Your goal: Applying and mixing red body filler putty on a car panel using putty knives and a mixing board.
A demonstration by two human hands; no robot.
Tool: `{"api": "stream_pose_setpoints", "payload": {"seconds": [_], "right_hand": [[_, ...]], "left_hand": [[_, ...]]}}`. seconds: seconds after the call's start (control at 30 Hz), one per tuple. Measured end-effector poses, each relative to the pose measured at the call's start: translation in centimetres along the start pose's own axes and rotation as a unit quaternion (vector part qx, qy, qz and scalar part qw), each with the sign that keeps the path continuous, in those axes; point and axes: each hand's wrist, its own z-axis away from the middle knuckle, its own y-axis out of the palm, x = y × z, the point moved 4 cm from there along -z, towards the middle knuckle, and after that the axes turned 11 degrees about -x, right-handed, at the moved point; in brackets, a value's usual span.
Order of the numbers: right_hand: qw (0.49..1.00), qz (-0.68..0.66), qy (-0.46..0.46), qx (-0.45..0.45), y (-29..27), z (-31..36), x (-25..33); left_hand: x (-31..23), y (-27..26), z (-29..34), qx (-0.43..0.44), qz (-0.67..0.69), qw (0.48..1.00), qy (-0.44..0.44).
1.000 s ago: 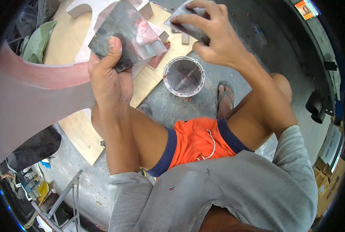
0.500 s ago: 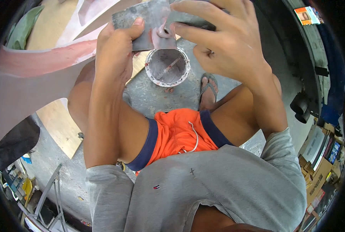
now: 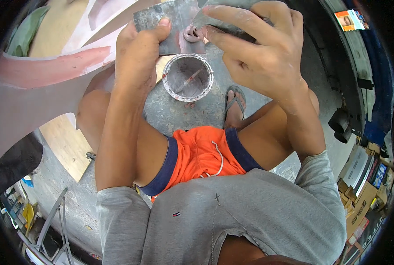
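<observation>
Evidently the two hands work together, putty between them. Leftmost, a curved panel [image 3: 33, 95] carries a pink band along its upper edge. Next comes the left hand [image 3: 137, 53], closed round the left edge of a flat grey plate [image 3: 166, 25]; its thumb presses on the upper face, while the other fingers go beneath, mostly hidden. A soft pinkish lump of putty [image 3: 188, 39] sits near the plate's right edge, toward the lower corner. A bucket [image 3: 189, 98] stands on the floor [image 3: 159, 108], just past the plate's lower edge in this view. Rightmost, the right hand [image 3: 267, 57] grips a dark flat spreader [image 3: 213, 20]: two fingers reach out along it, slightly parted, their tips close to the putty; I cannot tell where the thumb bears.

For good work here, I would hold the plate firm and level, lay the spreader's edge low, and fold the lump inward from the right edge so none slides off. Even, light pressure should serve best, keeping fingertips clear of the paste.
</observation>
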Motion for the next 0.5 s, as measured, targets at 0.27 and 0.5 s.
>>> {"api": "stream_pose_setpoints", "payload": {"seconds": [0.27,0.5], "right_hand": [[0.998,0.051,0.003,0.043,0.6,1.1,0.2],[0.999,0.041,0.022,0.01,-0.4,0.2,0.7]], "left_hand": [[-0.4,0.1,0.3,0.011,0.026,0.999,-0.014],[-0.7,0.5,0.8,-0.009,0.056,0.997,-0.056]]}}
